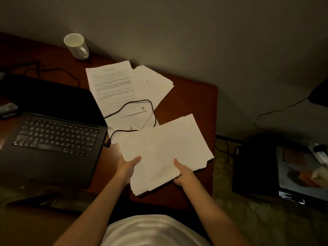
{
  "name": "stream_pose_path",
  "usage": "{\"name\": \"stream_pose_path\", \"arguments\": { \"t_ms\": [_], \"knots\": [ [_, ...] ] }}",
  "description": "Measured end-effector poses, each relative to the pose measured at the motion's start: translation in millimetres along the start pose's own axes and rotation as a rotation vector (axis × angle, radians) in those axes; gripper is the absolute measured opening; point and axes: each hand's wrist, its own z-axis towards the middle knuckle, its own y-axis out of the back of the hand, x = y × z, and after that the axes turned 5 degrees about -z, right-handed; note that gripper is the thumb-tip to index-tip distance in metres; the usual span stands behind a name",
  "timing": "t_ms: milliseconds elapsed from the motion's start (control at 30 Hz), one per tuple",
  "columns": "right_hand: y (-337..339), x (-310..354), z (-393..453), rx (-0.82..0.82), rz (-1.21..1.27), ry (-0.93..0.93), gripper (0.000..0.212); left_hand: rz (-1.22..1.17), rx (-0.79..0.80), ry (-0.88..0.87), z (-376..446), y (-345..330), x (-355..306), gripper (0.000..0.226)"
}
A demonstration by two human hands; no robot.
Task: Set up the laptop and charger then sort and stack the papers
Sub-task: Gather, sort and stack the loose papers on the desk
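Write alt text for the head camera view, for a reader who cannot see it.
A person's left hand and right hand grip a stack of white papers over a reddish desk. Behind it, loose sheets lie under a black charger cable, beside an open laptop and a white mug.

Both hands hold a thick stack of blank white paper sheets above the reddish-brown wooden desk; the left hand and right hand each lay a thumb on top. A thin black charger cable loops over loose printed sheets, plugged into the open black laptop. A white ceramic mug stands behind.
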Motion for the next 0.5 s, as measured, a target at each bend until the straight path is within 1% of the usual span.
{"name": "stream_pose_path", "arguments": {
  "t_ms": [67, 100, 167, 233, 300, 367, 433, 500],
  "knots": [
    [9.9, 1.8, 5.7, -0.020, -0.045, -0.002, 0.043, 0.015, -0.043, -0.010, -1.6, 3.5, 7.5, 0.041],
    [16.2, 6.7, 10.0, -0.058, -0.064, 0.038, 0.042, 0.019, -0.054, -0.015, -1.1, 4.8, 11.1, 0.042],
    [27.6, 22.4, 17.7, -0.195, -0.080, 0.156, 0.042, 0.026, -0.058, -0.036, -0.3, 4.4, 13.5, 0.042],
    [36.3, 43.1, 24.8, -0.347, -0.076, 0.299, 0.048, 0.024, -0.075, -0.053, 2.8, 3.5, 14.6, 0.041],
    [44.2, 62.2, 29.7, -0.424, -0.097, 0.418, 0.042, 0.015, -0.083, -0.056, 3.7, 3.1, 15.5, 0.042],
    [48.2, 78.3, 29.5, -0.476, -0.286, 0.498, 0.030, 0.012, -0.090, -0.054, 2.8, 1.9, 15.6, 0.042],
    [51.7, 91.9, 32.3, -0.510, -0.517, 0.599, 0.025, 0.013, -0.097, -0.060, 2.6, 0.2, 15.5, 0.041],
    [52.6, 101.6, 34.0, -0.527, -0.685, 0.700, 0.020, 0.020, -0.110, -0.071, 2.8, -1.3, 16.1, 0.041]
  ]
}}
